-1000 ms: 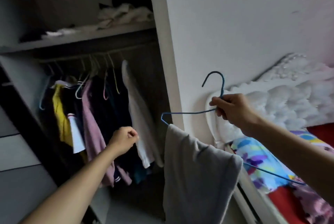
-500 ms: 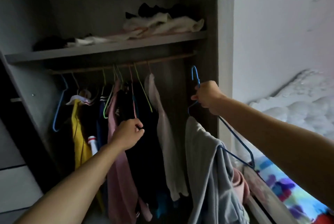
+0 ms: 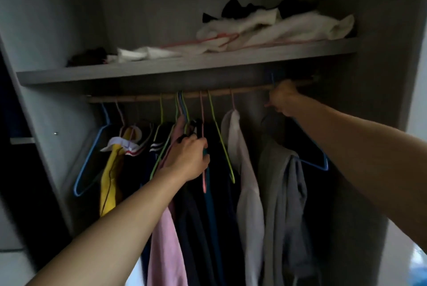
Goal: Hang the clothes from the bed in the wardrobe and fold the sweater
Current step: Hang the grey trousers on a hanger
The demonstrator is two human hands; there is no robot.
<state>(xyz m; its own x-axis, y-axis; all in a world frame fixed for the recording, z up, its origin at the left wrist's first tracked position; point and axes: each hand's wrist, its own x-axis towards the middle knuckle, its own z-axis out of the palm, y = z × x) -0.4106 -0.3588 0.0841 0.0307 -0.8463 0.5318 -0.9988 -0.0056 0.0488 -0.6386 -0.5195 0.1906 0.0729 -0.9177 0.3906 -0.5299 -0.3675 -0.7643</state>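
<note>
Right hand (image 3: 283, 98) is up at the wooden rail (image 3: 150, 97), fingers clamped round the neck of the blue hanger (image 3: 316, 165). The hook pokes out just above the knuckles, right at the rail. Whether it sits over the rail is hard to call in that dark corner. The grey garment (image 3: 280, 193) hangs off the hanger straight below the hand, just beside a white top (image 3: 242, 170).

Left hand (image 3: 188, 158) is in among the hung clothes, fingers curled by a pink hanger (image 3: 204, 184) and a green hanger (image 3: 223, 147). Gripping a wire or only pushing the clothes? Can't tell.

Part of the blue hanger's frame is hidden behind the right forearm, and the garment's hem runs off the bottom edge.
</note>
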